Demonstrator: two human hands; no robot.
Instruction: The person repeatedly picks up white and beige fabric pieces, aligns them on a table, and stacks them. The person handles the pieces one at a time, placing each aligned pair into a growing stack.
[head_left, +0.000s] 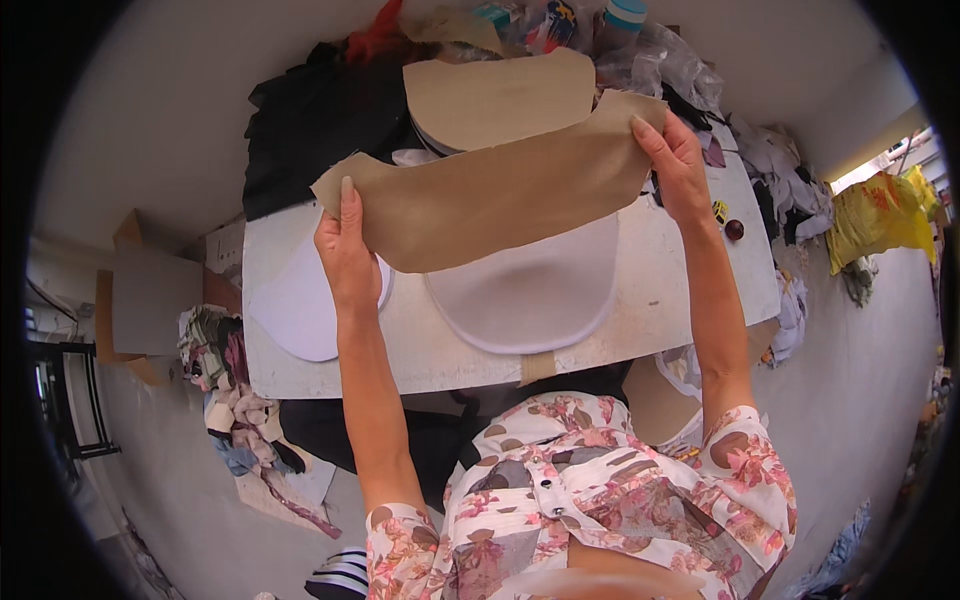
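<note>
A curved, tan fabric piece (500,198) is stretched in the air between my two hands, above the table. My left hand (345,245) pinches its left end, thumb on top. At the opposite end, my right hand (675,165) grips the upper right corner the same way. Below the held piece lies a white padded piece with a rounded edge (525,300), its upper part hidden. Another white rounded piece (295,300) rests on the table beside my left forearm. Beyond the held fabric, a similar tan piece (500,95) tops a stack.
Black fabric (320,130) covers the far left of the white table (650,300). Clear plastic bags (665,65) crowd the back. A dark round knob (734,230) sits near the right edge. Cloth scraps (240,420) and a cardboard box (150,300) stand left; a yellow bag (880,220) is right.
</note>
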